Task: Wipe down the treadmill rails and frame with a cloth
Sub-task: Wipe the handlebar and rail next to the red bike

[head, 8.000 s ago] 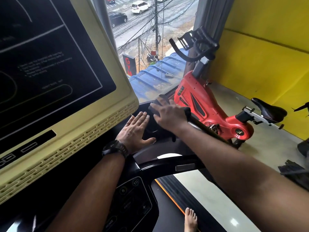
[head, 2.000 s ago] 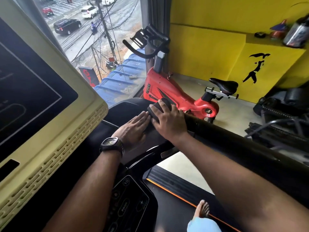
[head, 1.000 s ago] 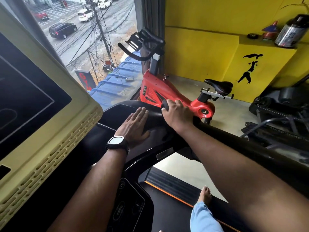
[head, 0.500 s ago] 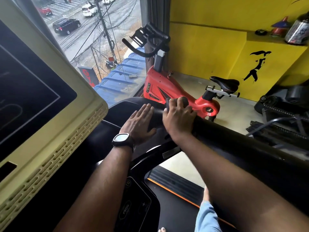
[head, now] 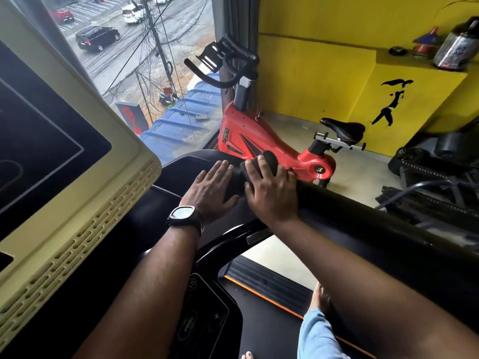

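A dark cloth (head: 270, 158) is bunched on the front end of the treadmill's black right rail (head: 388, 229). My right hand (head: 272, 196) lies over the cloth with its fingers curled onto it, pressing it against the rail. My left hand (head: 210, 190), with a watch on the wrist, rests flat and open on the black frame (head: 178, 164) just left of the cloth, fingers straight. The two hands almost touch.
The cream console with its dark screen (head: 64, 156) fills the left. A red exercise bike (head: 259, 141) stands just beyond the rail by the window. Black machine parts (head: 435, 172) lie at right, and bottles stand on a yellow ledge (head: 420, 66). My foot is on the belt (head: 259, 320).
My right hand has shifted the cloth slightly back and forth on the rail's front end, and more cloth now shows past my fingertips. My left hand stays flat in place.
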Demonstrator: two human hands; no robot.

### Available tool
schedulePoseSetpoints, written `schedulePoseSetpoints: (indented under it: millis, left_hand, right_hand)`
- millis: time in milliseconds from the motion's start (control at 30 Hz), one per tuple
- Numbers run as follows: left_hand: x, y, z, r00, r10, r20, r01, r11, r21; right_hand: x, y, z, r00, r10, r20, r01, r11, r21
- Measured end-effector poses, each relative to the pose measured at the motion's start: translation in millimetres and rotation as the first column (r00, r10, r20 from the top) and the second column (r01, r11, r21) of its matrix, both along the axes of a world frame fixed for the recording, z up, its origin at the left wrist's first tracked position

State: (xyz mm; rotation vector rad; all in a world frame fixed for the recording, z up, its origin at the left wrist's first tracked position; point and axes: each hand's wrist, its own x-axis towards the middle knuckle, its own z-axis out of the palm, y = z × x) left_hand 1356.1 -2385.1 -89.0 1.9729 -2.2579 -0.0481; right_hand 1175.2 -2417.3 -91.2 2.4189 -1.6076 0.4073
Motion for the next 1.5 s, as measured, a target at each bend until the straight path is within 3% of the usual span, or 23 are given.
schedulePoseSetpoints:
  millis: [100,200,300,400,500,600,633,700,800,900,1000,1033,1100,1200,1267,1300,1400,1433,1500]
  left_hand:
    - [1,-1,1,1.0,-0.003,0.009,0.003,1.0,0.011]
    - [0,0,2,0.999,-0.026,0.047,0.026,1.0,0.014]
    - [0,0,1,0.998,-0.043,0.049,0.042,0.999,0.019]
    - [0,-1,0,0.997,-0.054,0.047,0.053,0.998,0.015]
    - [1,-2,0,0.997,-0.05,0.052,0.05,0.999,0.004]
    - [2,-1,-1,0.997,-0.059,0.059,0.058,0.998,0.016]
    - [2,-1,0,0.997,-0.065,0.044,0.064,0.998,0.028]
    - [2,-1,2,0.997,-0.077,0.001,0.077,0.996,0.043]
    - [3,-1,2,0.997,-0.08,0.004,0.08,0.996,0.041]
    - [2,0,2,0.997,-0.077,0.031,0.075,0.996,0.042]
    - [1,1,5,0.994,-0.101,0.042,0.099,0.994,0.051]
    - [1,2,6,0.993,-0.106,0.044,0.103,0.993,0.053]
    - [1,2,6,0.993,-0.113,0.038,0.112,0.993,0.047]
    - [1,1,4,0.992,-0.118,0.038,0.117,0.992,0.037]
    - [1,1,3,0.992,-0.122,0.041,0.121,0.992,0.029]
    - [2,0,4,0.991,-0.124,0.042,0.123,0.992,0.026]
    - [2,2,4,0.991,-0.126,0.044,0.125,0.992,0.036]
    - [1,3,4,0.991,-0.124,0.042,0.123,0.992,0.035]
    - [2,2,5,0.991,-0.126,0.038,0.125,0.992,0.029]
  right_hand:
    - [2,-33,16,0.992,0.124,0.027,-0.127,0.983,0.134]
    - [-11,-55,23,0.991,-0.034,0.128,-0.013,0.937,0.348]
    - [-16,-17,8,0.978,-0.203,0.051,0.196,0.974,0.11]
    - [-9,12,-6,0.998,-0.056,-0.006,0.056,0.998,-0.031]
    - [-5,-20,10,0.993,0.114,-0.007,-0.113,0.99,0.084]
    - [-12,-50,23,0.997,-0.032,0.074,0.006,0.942,0.336]
    - [-13,-47,23,0.988,-0.125,0.093,0.087,0.937,0.338]
    - [-12,-23,16,0.979,-0.193,0.059,0.18,0.967,0.182]
    - [-10,7,0,0.999,-0.023,-0.03,0.023,1.0,0.02]
    - [-8,-24,15,0.994,0.112,-0.003,-0.111,0.987,0.119]
    - [-15,-52,27,0.993,-0.085,0.088,0.049,0.934,0.354]
    - [-17,-47,25,0.982,-0.169,0.088,0.13,0.932,0.339]
    - [-19,-21,14,0.974,-0.223,0.044,0.215,0.965,0.15]
    - [-19,9,-1,0.999,-0.036,-0.003,0.036,0.999,-0.009]
    - [-18,-10,5,0.992,0.127,-0.009,-0.127,0.992,0.019]
    - [-18,-24,13,0.989,0.146,0.004,-0.146,0.984,0.106]
    - [-27,-57,24,0.992,-0.033,0.123,-0.018,0.919,0.393]
    - [-28,-53,24,0.982,-0.125,0.143,0.059,0.916,0.397]
    - [-27,-27,16,0.978,-0.191,0.082,0.172,0.965,0.198]
